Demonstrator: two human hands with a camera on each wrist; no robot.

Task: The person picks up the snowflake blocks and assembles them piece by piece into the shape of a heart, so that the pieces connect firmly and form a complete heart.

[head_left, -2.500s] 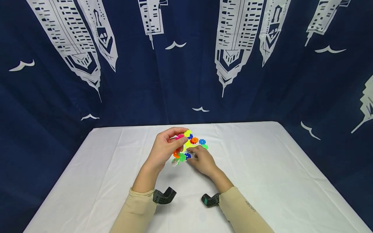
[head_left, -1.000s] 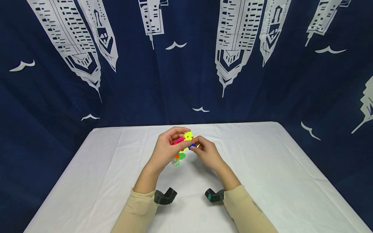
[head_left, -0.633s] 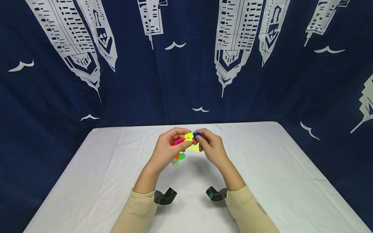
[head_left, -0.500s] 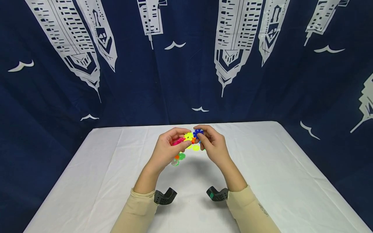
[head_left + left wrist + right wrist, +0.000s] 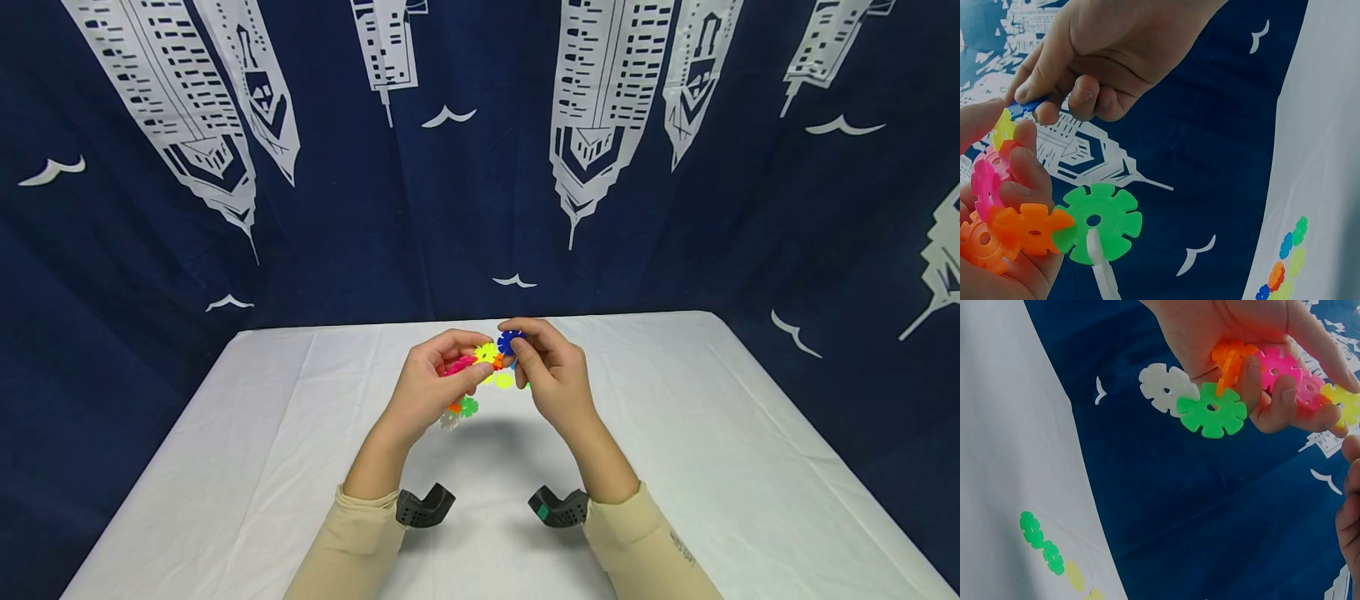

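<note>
My left hand [image 5: 423, 379] holds a chain of slotted plastic snowflake discs above the table. In the right wrist view, the chain runs from a white disc [image 5: 1160, 384] through a green disc [image 5: 1213, 412], orange discs [image 5: 1230, 365] and pink discs [image 5: 1279, 369] to a yellow disc [image 5: 1341, 403]. Thumb and fingers of that hand grip it near the yellow end. Between thumb and fingers, my right hand [image 5: 558, 379] pinches a dark blue disc [image 5: 510, 342], edge-on beside the yellow disc [image 5: 1004, 129] in the left wrist view. Whether their slots engage cannot be told.
Several loose discs lie on the white-covered table [image 5: 675, 417] beyond the hands, among them a yellow disc [image 5: 504, 381], a green disc [image 5: 1300, 231] and a light blue disc [image 5: 1285, 245]. A navy printed curtain [image 5: 480, 208] hangs behind the table's far edge.
My right hand has picked up the dark blue disc from near the table and raised it to the yellow end of the chain. The left hand stays nearly in place, still holding the chain.
</note>
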